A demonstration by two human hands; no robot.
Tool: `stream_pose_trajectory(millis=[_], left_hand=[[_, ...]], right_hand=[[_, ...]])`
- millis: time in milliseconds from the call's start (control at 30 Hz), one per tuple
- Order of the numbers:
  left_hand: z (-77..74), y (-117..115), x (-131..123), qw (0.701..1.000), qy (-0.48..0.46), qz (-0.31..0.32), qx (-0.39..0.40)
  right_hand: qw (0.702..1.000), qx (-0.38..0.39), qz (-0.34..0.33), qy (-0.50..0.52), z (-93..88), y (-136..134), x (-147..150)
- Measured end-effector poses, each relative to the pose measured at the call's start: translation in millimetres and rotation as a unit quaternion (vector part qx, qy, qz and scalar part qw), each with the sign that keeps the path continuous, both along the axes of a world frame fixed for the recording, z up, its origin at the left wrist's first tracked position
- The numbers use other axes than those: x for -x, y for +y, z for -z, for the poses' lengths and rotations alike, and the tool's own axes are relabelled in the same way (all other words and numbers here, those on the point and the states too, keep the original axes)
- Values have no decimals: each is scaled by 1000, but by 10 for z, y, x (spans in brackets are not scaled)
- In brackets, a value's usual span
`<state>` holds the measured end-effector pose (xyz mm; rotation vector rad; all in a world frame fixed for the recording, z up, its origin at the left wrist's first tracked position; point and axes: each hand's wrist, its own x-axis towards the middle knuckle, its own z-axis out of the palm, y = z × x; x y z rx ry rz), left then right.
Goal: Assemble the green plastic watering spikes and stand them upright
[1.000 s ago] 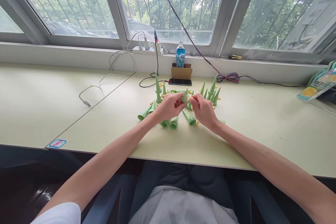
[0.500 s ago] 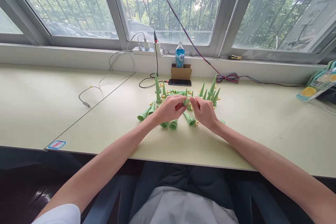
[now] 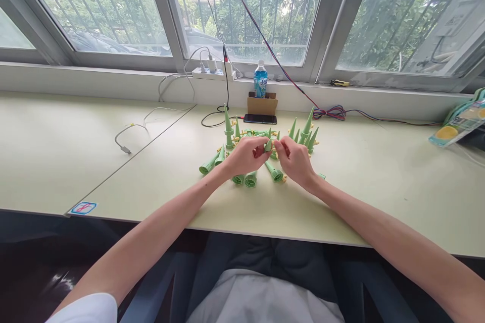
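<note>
My left hand [image 3: 246, 156] is closed around a green plastic plant-watering spike [image 3: 268, 146], its pointed end upward. Close beside it, my right hand [image 3: 295, 161] is pinched, thumb and fingertips near the spike's side; whatever they hold is too small to make out. Around both hands are several more green spikes with small yellow valves. A tall pair of spikes [image 3: 228, 128] stands to the left, and another tall spike [image 3: 306, 123] stands to the right. A lying spike [image 3: 273, 171] shows its open threaded end below my hands.
Behind the spikes lie a phone [image 3: 260, 119] and a small cardboard box [image 3: 262, 106], with a blue-labelled bottle [image 3: 260, 81] at the sill. A white cable [image 3: 125, 149] lies left; bundled dark wires [image 3: 333, 112] and a clear package [image 3: 447, 131] are right.
The spike in my left hand has tipped more upright, and the right fingertips have shifted slightly away from it. The other spikes stay in place.
</note>
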<state>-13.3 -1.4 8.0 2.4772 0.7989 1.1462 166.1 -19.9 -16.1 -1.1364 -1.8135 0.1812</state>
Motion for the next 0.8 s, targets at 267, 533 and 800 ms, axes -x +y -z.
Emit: stream_pose_trajectory(millis=[267, 533, 800], left_hand=[[-75, -10, 19, 985, -94, 1, 144], [-131, -42, 32, 962, -130, 31, 238], [-86, -12, 38, 969, -112, 40, 215]], right_hand=[[999, -32, -36, 16, -5, -13, 8], [995, -80, -65, 8, 0, 6, 15], [995, -60, -70, 28, -11, 2, 9]])
